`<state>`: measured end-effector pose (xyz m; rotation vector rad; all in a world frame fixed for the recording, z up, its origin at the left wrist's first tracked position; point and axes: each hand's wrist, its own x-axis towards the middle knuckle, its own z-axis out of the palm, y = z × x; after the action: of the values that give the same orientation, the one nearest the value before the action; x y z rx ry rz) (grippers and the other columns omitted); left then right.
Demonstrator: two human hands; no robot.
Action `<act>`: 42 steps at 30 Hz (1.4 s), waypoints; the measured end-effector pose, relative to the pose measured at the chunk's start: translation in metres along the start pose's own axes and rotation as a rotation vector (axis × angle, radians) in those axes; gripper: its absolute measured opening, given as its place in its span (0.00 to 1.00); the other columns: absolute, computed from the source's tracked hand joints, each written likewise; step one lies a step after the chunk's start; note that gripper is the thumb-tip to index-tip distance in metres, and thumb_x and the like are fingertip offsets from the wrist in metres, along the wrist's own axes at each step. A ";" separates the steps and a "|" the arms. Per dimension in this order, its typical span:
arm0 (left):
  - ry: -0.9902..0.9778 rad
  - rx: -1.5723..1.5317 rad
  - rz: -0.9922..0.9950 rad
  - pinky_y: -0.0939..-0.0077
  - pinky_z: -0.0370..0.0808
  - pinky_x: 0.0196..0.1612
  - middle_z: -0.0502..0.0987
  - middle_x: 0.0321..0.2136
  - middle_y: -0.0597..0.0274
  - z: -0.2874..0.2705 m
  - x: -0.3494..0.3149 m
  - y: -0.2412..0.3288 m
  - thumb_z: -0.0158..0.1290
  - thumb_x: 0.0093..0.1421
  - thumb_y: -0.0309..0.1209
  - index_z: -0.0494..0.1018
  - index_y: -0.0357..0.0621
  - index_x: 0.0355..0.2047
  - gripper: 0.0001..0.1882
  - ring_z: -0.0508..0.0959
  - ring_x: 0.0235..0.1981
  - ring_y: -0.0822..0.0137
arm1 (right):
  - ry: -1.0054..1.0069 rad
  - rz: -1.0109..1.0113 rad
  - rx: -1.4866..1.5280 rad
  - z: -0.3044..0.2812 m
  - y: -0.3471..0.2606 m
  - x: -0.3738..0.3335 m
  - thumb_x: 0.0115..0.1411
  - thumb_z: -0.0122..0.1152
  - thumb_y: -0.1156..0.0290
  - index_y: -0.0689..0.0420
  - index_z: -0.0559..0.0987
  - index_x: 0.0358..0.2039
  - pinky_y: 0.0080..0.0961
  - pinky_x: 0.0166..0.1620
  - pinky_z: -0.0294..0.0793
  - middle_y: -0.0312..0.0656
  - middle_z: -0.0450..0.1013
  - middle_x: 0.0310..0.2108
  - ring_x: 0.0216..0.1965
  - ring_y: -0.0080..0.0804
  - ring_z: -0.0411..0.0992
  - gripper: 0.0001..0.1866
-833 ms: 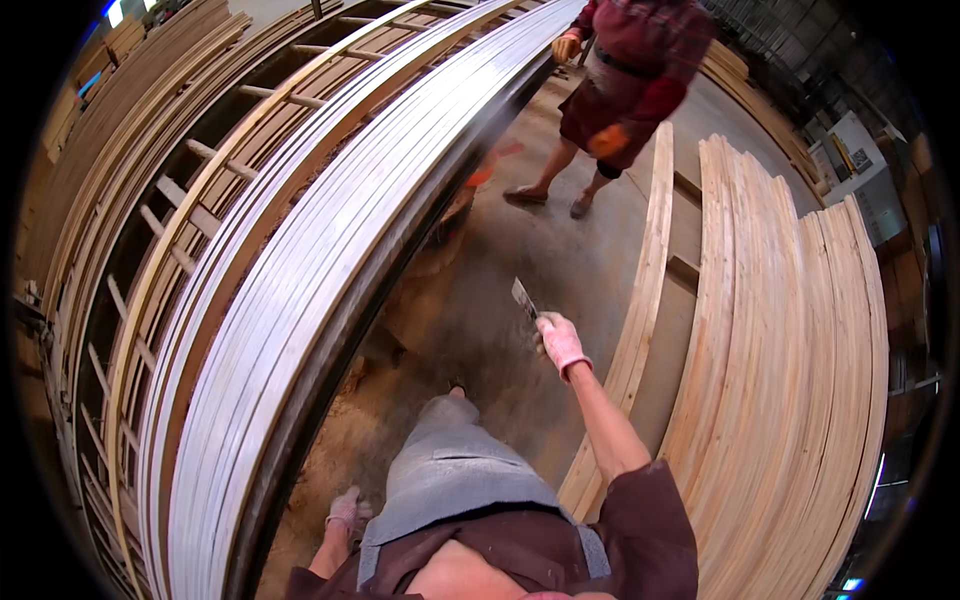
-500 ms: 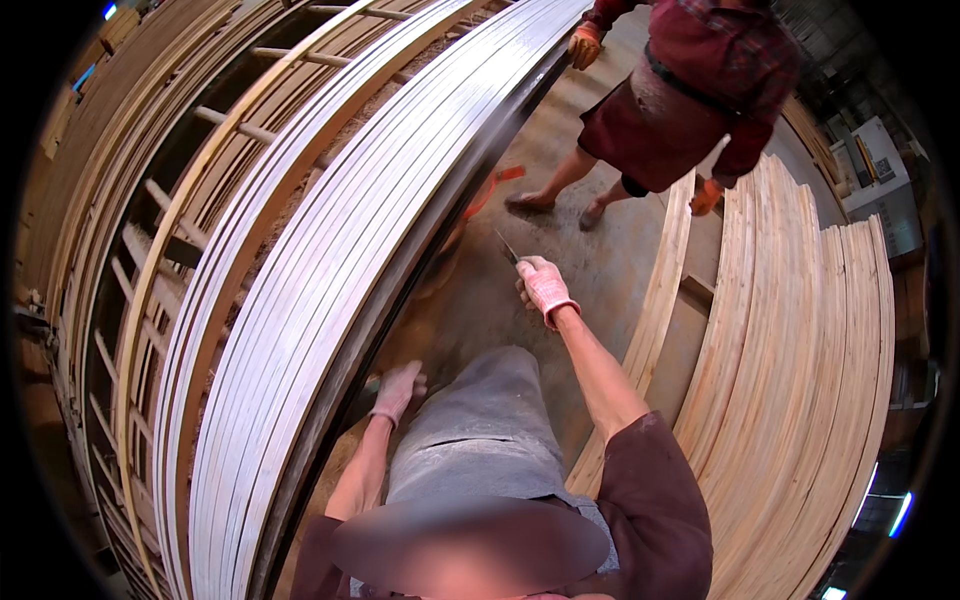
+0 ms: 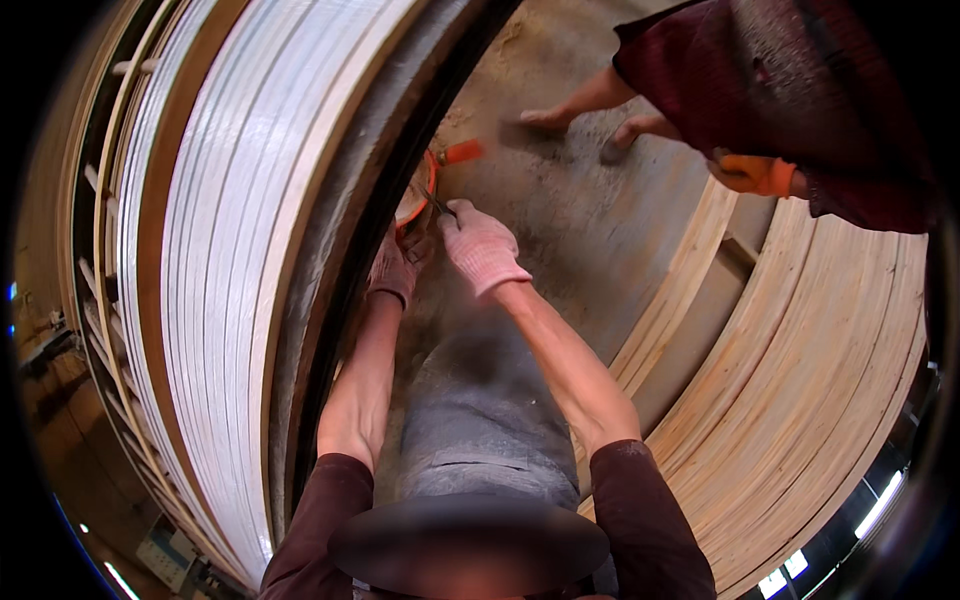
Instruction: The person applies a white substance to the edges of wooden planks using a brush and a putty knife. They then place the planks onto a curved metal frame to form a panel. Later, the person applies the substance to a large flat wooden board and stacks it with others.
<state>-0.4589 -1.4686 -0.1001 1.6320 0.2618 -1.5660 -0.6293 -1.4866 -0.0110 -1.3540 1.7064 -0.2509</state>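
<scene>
Both my hands wear pinkish-white work gloves and are close together beside the dark edge of the bench. My right hand (image 3: 484,246) is closed around a thin, narrow tool (image 3: 437,203), its tip pointing toward an orange-rimmed bucket (image 3: 412,197). The bucket stands low, partly hidden beneath the bench edge, with pale stuff inside. Just below it is my left hand (image 3: 396,266), its fingers in shadow and partly covered, so what they hold is unclear. An orange brush or handle (image 3: 460,152) juts out from the bucket's far side.
White-coated boards (image 3: 250,200) lie side by side on the bench (image 3: 330,250) at my left. Bare wooden boards (image 3: 780,400) are stacked at right, with a narrower stack (image 3: 680,280) beside them. Ahead, a co-worker in a dark red apron (image 3: 740,90) stands on the dusty floor (image 3: 600,230).
My view has swung down and nearer to the bucket. My right hand has moved left with the tool, and my left hand has reached forward to the bucket.
</scene>
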 end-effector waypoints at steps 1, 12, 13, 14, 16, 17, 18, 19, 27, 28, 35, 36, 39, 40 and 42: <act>-0.074 -0.013 0.061 0.65 0.77 0.35 0.80 0.37 0.61 0.001 0.011 0.001 0.52 0.73 0.53 0.75 0.54 0.50 0.18 0.81 0.34 0.64 | -0.009 -0.014 -0.022 0.004 0.003 0.010 0.72 0.48 0.51 0.52 0.75 0.60 0.50 0.56 0.75 0.55 0.81 0.48 0.50 0.57 0.79 0.25; -0.051 0.015 0.178 0.50 0.82 0.47 0.84 0.43 0.50 -0.014 0.057 -0.005 0.47 0.75 0.40 0.74 0.40 0.52 0.17 0.86 0.41 0.53 | -0.005 0.001 0.202 0.018 0.037 -0.051 0.72 0.51 0.52 0.51 0.75 0.62 0.46 0.54 0.77 0.51 0.81 0.52 0.50 0.54 0.79 0.24; -0.030 -0.013 0.170 0.50 0.82 0.47 0.84 0.43 0.50 -0.015 0.053 -0.008 0.47 0.75 0.40 0.74 0.40 0.52 0.17 0.86 0.41 0.53 | 0.016 -0.019 0.186 0.020 0.040 -0.054 0.72 0.52 0.53 0.51 0.75 0.61 0.46 0.54 0.77 0.51 0.81 0.51 0.49 0.55 0.80 0.24; -0.008 -0.038 0.154 0.50 0.82 0.47 0.84 0.43 0.50 -0.022 0.050 -0.016 0.47 0.75 0.39 0.74 0.40 0.52 0.16 0.86 0.41 0.52 | 0.038 -0.031 0.169 0.022 0.043 -0.059 0.71 0.52 0.53 0.51 0.75 0.61 0.46 0.53 0.78 0.51 0.81 0.50 0.48 0.55 0.80 0.24; -0.048 -0.012 0.112 0.53 0.83 0.45 0.83 0.44 0.52 -0.039 0.044 -0.023 0.48 0.75 0.39 0.73 0.42 0.54 0.16 0.85 0.38 0.53 | 0.070 -0.042 0.142 0.024 0.049 -0.071 0.71 0.53 0.53 0.51 0.75 0.61 0.46 0.51 0.78 0.51 0.82 0.49 0.47 0.55 0.80 0.23; -0.063 -0.002 0.101 0.55 0.83 0.44 0.82 0.44 0.53 -0.051 0.041 -0.025 0.49 0.75 0.40 0.72 0.43 0.55 0.16 0.85 0.37 0.54 | 0.075 -0.049 0.138 0.025 0.048 -0.074 0.71 0.53 0.53 0.51 0.75 0.60 0.46 0.51 0.79 0.51 0.82 0.48 0.46 0.55 0.80 0.23; -0.056 -0.062 0.087 0.55 0.84 0.43 0.82 0.44 0.52 -0.061 0.039 -0.030 0.50 0.74 0.39 0.72 0.43 0.55 0.16 0.85 0.37 0.53 | 0.079 -0.058 0.132 0.026 0.047 -0.078 0.71 0.53 0.53 0.51 0.75 0.60 0.46 0.50 0.79 0.51 0.82 0.47 0.46 0.55 0.80 0.23; -0.048 -0.124 0.074 0.55 0.84 0.42 0.82 0.44 0.51 -0.069 0.037 -0.038 0.50 0.74 0.39 0.72 0.42 0.55 0.16 0.85 0.37 0.53 | 0.081 -0.068 0.094 0.028 0.046 -0.080 0.71 0.53 0.53 0.50 0.75 0.60 0.46 0.49 0.79 0.51 0.82 0.47 0.45 0.55 0.80 0.23; 0.149 0.096 0.344 0.64 0.78 0.32 0.82 0.37 0.52 -0.102 0.020 -0.067 0.52 0.71 0.43 0.74 0.35 0.51 0.22 0.81 0.29 0.63 | -0.112 -0.104 -0.263 0.032 -0.009 -0.036 0.72 0.50 0.56 0.53 0.76 0.59 0.51 0.47 0.80 0.53 0.83 0.42 0.44 0.55 0.82 0.21; 0.185 0.126 0.365 0.65 0.77 0.32 0.82 0.37 0.52 -0.103 0.025 -0.068 0.52 0.71 0.45 0.75 0.34 0.51 0.24 0.80 0.29 0.65 | -0.180 -0.071 -0.314 0.031 -0.019 -0.026 0.73 0.49 0.56 0.54 0.75 0.59 0.51 0.48 0.80 0.54 0.83 0.42 0.45 0.56 0.82 0.21; 0.312 0.363 0.573 0.65 0.79 0.38 0.80 0.41 0.58 -0.122 0.045 -0.077 0.56 0.69 0.40 0.77 0.36 0.49 0.18 0.79 0.32 0.66 | -0.301 0.050 -0.430 0.071 -0.028 0.003 0.74 0.45 0.54 0.55 0.70 0.66 0.50 0.52 0.79 0.56 0.82 0.45 0.49 0.57 0.80 0.27; 0.329 0.357 0.546 0.66 0.77 0.36 0.80 0.40 0.59 -0.119 0.046 -0.078 0.56 0.69 0.40 0.77 0.36 0.48 0.18 0.78 0.32 0.67 | -0.278 0.048 -0.413 0.076 -0.025 0.001 0.74 0.45 0.54 0.54 0.71 0.65 0.51 0.51 0.79 0.56 0.82 0.43 0.48 0.57 0.81 0.26; 0.310 0.574 0.589 0.67 0.74 0.33 0.80 0.37 0.60 -0.130 0.051 -0.081 0.57 0.69 0.41 0.77 0.35 0.49 0.20 0.76 0.32 0.69 | -0.254 0.049 -0.332 0.081 -0.020 -0.008 0.72 0.46 0.54 0.52 0.73 0.63 0.52 0.52 0.77 0.57 0.82 0.43 0.48 0.58 0.80 0.25; 0.306 0.617 0.638 0.67 0.74 0.33 0.80 0.37 0.60 -0.131 0.055 -0.083 0.57 0.69 0.42 0.77 0.34 0.49 0.21 0.76 0.33 0.70 | -0.253 0.053 -0.300 0.080 -0.019 -0.012 0.72 0.46 0.54 0.51 0.74 0.64 0.51 0.54 0.77 0.57 0.82 0.45 0.49 0.58 0.80 0.25; 0.325 0.631 0.761 0.66 0.73 0.33 0.80 0.38 0.59 -0.144 0.077 -0.095 0.58 0.69 0.43 0.77 0.33 0.50 0.22 0.77 0.34 0.69 | -0.268 0.063 -0.245 0.083 -0.015 -0.013 0.72 0.45 0.53 0.51 0.74 0.64 0.50 0.56 0.75 0.57 0.81 0.48 0.52 0.58 0.78 0.26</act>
<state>-0.4014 -1.3412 -0.2277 2.1108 -0.6887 -0.8175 -0.5580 -1.4506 -0.0412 -1.4347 1.5856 0.1753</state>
